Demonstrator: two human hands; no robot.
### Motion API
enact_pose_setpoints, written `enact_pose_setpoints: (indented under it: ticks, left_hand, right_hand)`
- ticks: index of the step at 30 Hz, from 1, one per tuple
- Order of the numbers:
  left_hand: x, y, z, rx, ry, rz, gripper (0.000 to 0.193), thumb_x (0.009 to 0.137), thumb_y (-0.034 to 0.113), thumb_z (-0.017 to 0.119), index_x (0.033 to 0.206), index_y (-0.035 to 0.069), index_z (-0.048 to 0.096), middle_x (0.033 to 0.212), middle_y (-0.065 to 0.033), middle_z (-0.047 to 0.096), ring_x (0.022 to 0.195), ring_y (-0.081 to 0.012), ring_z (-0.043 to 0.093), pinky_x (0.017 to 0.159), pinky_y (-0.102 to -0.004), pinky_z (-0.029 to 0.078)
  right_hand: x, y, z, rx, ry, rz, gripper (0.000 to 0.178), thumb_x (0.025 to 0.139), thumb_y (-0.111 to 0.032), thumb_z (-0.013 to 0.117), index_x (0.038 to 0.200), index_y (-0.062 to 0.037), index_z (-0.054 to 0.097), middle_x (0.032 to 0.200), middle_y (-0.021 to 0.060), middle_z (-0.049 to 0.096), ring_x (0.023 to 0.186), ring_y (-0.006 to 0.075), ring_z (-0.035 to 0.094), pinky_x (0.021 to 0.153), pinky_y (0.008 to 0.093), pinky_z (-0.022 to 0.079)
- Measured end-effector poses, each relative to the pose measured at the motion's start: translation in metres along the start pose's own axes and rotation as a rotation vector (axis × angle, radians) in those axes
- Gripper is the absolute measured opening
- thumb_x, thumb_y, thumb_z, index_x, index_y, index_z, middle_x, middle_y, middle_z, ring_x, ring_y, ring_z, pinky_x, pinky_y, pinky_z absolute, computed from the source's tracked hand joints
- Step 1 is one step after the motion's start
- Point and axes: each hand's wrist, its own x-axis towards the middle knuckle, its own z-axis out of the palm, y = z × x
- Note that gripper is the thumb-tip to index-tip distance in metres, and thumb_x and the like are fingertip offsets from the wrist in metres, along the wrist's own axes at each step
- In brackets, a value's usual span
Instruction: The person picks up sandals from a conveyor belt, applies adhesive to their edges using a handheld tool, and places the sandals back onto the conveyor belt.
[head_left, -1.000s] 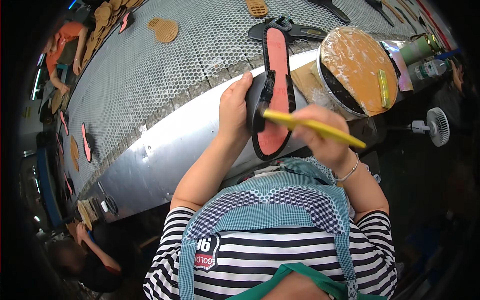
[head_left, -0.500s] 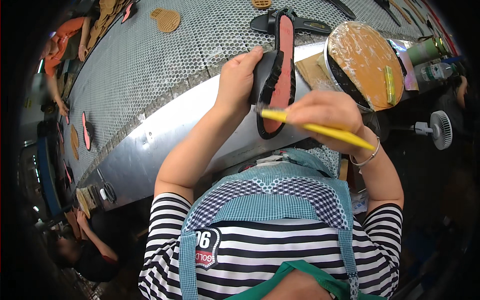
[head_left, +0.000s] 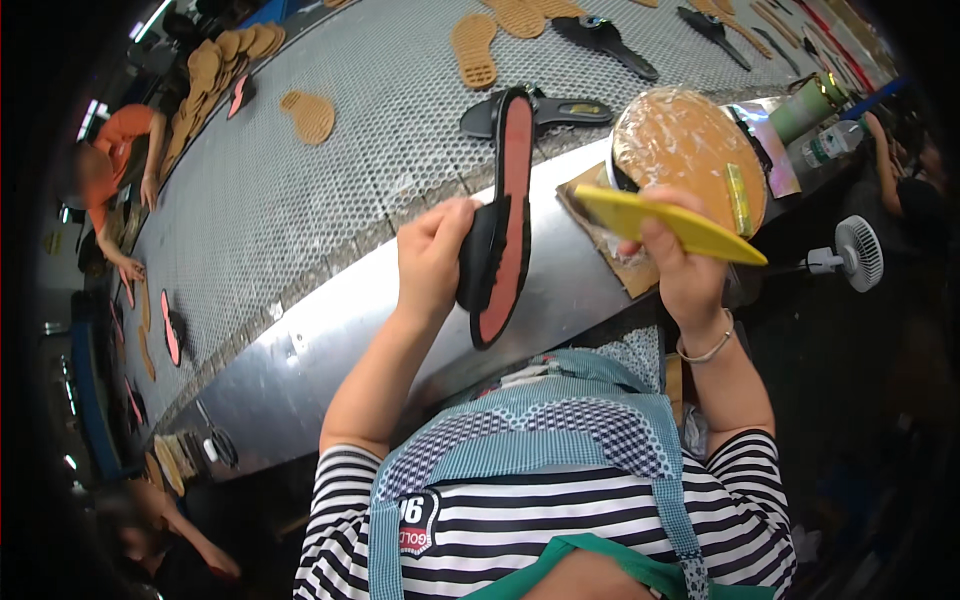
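Observation:
My left hand (head_left: 432,258) is closed on a black sandal (head_left: 515,180), turned so its pink underside with black folded edges faces up. The thumb presses on the broad black strap. My right hand (head_left: 692,285) pinches a yellow flat-handled brush (head_left: 700,232) between thumb and fingers, its dark tip pointing left, apart from the sandal. Just beyond that hand is a round container (head_left: 665,140) with a brown top under clear, smeared film. Another black sandal (head_left: 575,112) lies on the bench behind the held one.
The bench has a honeycomb-patterned top (head_left: 370,130) and a bare metal front strip (head_left: 330,330). Brown soles (head_left: 473,50) and black sandals (head_left: 605,45) lie at the far side. A cardboard piece (head_left: 635,275) sits under the container. A white fan (head_left: 858,250) stands right; co-workers (head_left: 130,150) are at left.
My right hand has drawn the brush away from the sandal's lower edge, to the right and over the round container's near side. The sandal stays in my left hand, now lower in view.

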Motion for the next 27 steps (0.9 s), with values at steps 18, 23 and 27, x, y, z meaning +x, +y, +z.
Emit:
enact_pose_setpoints:
  ticks: [18, 23, 27]
  left_hand:
    - [-0.01, -0.017, 0.01, 0.154, -0.176, 0.156, 0.029, 0.094, 0.011, 0.05, 0.072, -0.006, 0.061, 0.085, -0.009, 0.064, 0.074, -0.0106, 0.055, 0.065, -0.0228, 0.043]
    - [-0.008, -0.023, 0.015, 0.096, -0.171, 0.099, 0.029, 0.093, 0.01, 0.05, 0.072, -0.006, 0.061, 0.085, -0.009, 0.064, 0.074, -0.0109, 0.056, 0.065, -0.0225, 0.044]
    - [-0.007, -0.017, 0.02, 0.168, -0.252, 0.205, 0.029, 0.092, 0.008, 0.05, 0.07, -0.006, 0.061, 0.086, -0.0109, 0.063, 0.071, -0.0113, 0.057, 0.061, -0.0218, 0.045]
  right_hand:
    - [0.011, 0.018, -0.001, -0.296, -0.061, -0.115, 0.017, 0.086, -0.008, 0.063, 0.102, -0.0031, 0.061, 0.085, 0.0083, 0.064, 0.069, 0.0155, 0.061, 0.061, 0.0255, 0.05]
    - [-0.003, 0.019, -0.007, -0.238, -0.081, 0.003, 0.018, 0.085, -0.007, 0.064, 0.103, -0.0039, 0.062, 0.087, 0.0098, 0.065, 0.069, 0.0165, 0.062, 0.061, 0.0263, 0.049]
    - [0.023, 0.017, -0.017, -0.08, 0.182, 0.141, 0.018, 0.091, -0.012, 0.059, 0.105, -0.0028, 0.061, 0.089, 0.0042, 0.064, 0.069, 0.0085, 0.06, 0.059, 0.0207, 0.05]
